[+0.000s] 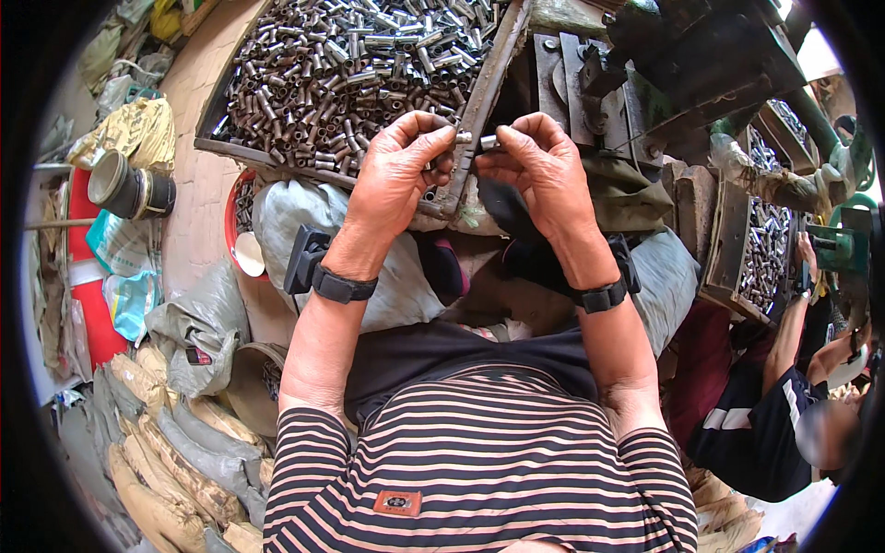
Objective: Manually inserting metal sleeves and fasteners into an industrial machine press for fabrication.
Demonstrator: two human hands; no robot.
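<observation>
In front of my chest both hands are raised, their fingertips a short gap apart. My left hand [402, 169] pinches a short metal sleeve [464, 137] between thumb and forefinger. Between thumb and fingers of my right hand [542, 170] is a second small metal sleeve [488, 142], its shiny end pointing at the first. Just beyond them lies a wide, shallow tray [468, 138] heaped with small tubular metal parts [341, 83], some bright, many brownish and dull. The rest of each held sleeve is hidden by my fingers.
A dark, greasy machine [636, 92] stands at the upper right. Farther right, a co-worker [774, 424] sits beside another tray of metal parts [765, 253]. At left are a red bucket [241, 217], a grey sack [205, 318] and piled filled bags [175, 452].
</observation>
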